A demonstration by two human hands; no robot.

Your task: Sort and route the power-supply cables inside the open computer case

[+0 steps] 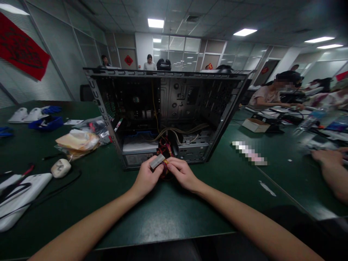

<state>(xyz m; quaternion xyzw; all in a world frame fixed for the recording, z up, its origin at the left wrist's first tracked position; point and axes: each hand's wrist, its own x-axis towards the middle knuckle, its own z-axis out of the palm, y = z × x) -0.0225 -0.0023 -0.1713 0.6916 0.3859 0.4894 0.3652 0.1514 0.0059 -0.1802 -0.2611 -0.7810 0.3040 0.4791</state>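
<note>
An open computer case (168, 73) lies on the green table in front of me, its inside facing me. A power supply (138, 158) with a label sits at its lower left, and drive bays (193, 150) are at its lower right. My left hand (148, 175) is closed on a pale multi-pin power connector (157, 161). Red, yellow and black power cables (165, 145) run from the case down to my hands. My right hand (183, 173) pinches these cables just right of the connector. The cable ends behind my fingers are hidden.
At left on the table (190, 221) lie a plastic bag (78, 139), a blue tray (45, 124), a white mouse-like object (61, 168) and a white device (24, 197). An open box (255, 125) stands at right. Another person's hand (327, 159) rests at far right.
</note>
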